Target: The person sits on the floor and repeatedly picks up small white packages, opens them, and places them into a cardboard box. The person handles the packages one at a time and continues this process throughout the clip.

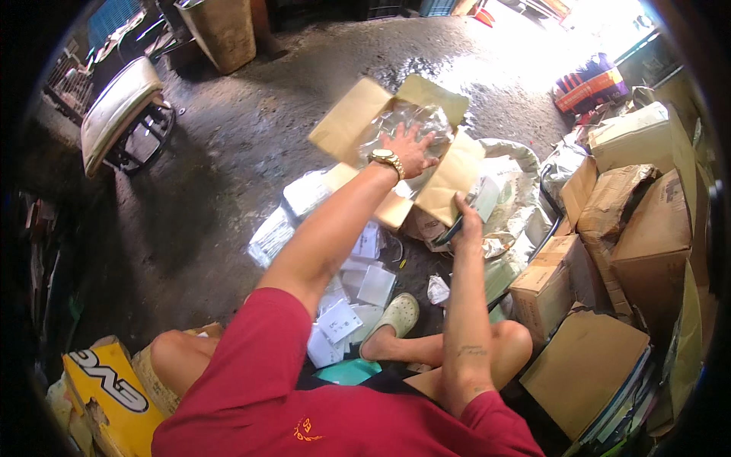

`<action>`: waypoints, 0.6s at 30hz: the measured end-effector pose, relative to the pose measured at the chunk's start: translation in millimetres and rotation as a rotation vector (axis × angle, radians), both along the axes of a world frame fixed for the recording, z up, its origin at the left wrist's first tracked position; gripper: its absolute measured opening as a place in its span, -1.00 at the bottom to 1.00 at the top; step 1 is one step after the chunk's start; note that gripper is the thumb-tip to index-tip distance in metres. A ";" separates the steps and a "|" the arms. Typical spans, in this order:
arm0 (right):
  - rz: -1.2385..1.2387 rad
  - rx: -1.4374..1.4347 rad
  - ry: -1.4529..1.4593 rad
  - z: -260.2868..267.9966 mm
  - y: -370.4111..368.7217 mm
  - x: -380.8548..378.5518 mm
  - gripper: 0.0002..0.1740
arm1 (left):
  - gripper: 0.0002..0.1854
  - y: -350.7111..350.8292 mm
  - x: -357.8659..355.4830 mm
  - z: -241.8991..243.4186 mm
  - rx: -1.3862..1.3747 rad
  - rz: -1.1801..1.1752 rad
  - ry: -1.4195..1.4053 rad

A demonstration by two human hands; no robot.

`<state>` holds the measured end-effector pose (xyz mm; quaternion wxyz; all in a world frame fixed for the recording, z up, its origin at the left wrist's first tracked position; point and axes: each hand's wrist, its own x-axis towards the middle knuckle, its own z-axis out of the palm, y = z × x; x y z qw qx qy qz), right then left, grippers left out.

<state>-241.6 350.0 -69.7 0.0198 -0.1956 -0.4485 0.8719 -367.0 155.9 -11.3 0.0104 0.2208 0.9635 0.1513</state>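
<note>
An open cardboard box [342, 117] with its flaps spread lies before me, lined with clear plastic film [380, 128]. My left hand [408, 148], with a gold-coloured watch [388, 160] at the wrist, presses on the film with fingers spread. At the box's near right corner is my right hand [469, 220], closed around a dark, thin object [448, 234] whose kind I cannot tell; a pale flat piece shows just beyond it. Between my legs and the box lie loose white and clear plastic pieces [377, 285], some bearing writing. Wrapped clear packs [271, 234] lie to their left.
Cardboard boxes [651, 228] are piled at the right, beside a large white sack [517, 171]. A flat cardboard stack [585, 365] is at the lower right. A padded stool [123, 114] lies tipped at the left, and a tall bin [220, 34] stands behind. A yellow box [114, 394] sits lower left.
</note>
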 end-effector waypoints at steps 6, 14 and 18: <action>-0.183 -0.010 -0.035 -17.3 -26.8 40.0 -0.54 | -0.26 41.7 -31.6 -98.6 -0.159 -0.144 -0.792; -0.159 1.362 -0.649 10.9 -29.8 23.6 0.01 | -0.33 55.5 -17.8 -93.9 0.033 0.317 -0.333; 0.291 1.360 -0.343 11.9 -25.2 11.1 0.11 | -0.42 55.5 11.8 -48.0 0.167 0.182 -0.291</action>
